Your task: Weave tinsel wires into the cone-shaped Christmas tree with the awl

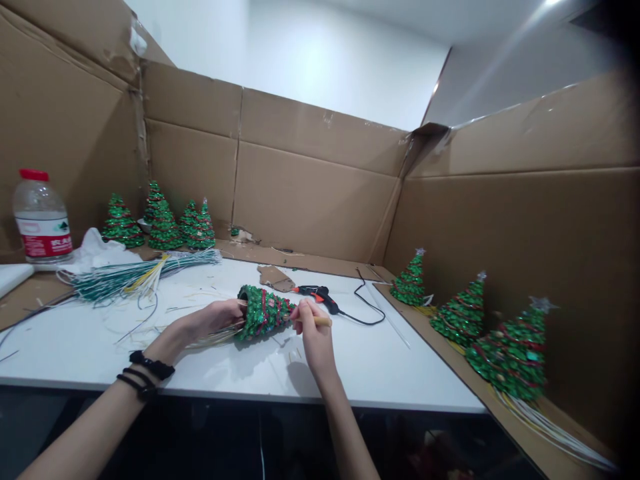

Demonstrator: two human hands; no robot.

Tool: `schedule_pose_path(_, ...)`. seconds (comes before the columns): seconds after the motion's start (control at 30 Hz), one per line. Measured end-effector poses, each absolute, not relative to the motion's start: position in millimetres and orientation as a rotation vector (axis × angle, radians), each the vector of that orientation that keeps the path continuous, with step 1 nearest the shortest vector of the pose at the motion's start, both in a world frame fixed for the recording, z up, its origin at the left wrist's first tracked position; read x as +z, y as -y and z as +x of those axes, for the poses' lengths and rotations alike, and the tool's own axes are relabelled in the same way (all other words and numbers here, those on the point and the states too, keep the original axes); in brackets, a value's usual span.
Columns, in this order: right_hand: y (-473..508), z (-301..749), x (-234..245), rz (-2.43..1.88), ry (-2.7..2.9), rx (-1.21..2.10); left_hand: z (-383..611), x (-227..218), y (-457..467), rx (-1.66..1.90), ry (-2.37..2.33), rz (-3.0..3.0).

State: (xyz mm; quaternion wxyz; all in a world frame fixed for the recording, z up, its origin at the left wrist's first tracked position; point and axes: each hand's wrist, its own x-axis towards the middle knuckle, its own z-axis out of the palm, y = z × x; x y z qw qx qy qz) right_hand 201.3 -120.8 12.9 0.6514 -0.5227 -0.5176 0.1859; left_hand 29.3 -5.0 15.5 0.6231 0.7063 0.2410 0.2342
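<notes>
A green beaded tree cone with red trim (pixel 263 311) lies on its side over the white table (pixel 210 363), its open base turned left. My left hand (pixel 216 317) is closed round the base end, where thin pale wires stick out. My right hand (pixel 311 333) pinches a short wooden stick (pixel 320 321) against the cone's pointed end. Black bands circle my left wrist.
A glue gun (pixel 316 294) with a black cord lies just behind the cone. A bundle of green and white wires (pixel 135 275) lies at left by a water bottle (pixel 41 219). Finished trees stand at the back left (pixel 163 223) and along the right (pixel 463 313). Cardboard walls surround the table.
</notes>
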Motion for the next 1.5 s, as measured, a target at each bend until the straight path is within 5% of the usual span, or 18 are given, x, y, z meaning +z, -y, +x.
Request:
schedule_pose_path(0.63,109,199,2,-1.013,0.944,0.333,52,-7,-1,0.749,-0.726,1.699)
schedule_pose_path(1.5,104,205,-6,-1.294,1.467,0.281,56,-2,3,0.856,-0.553,1.853)
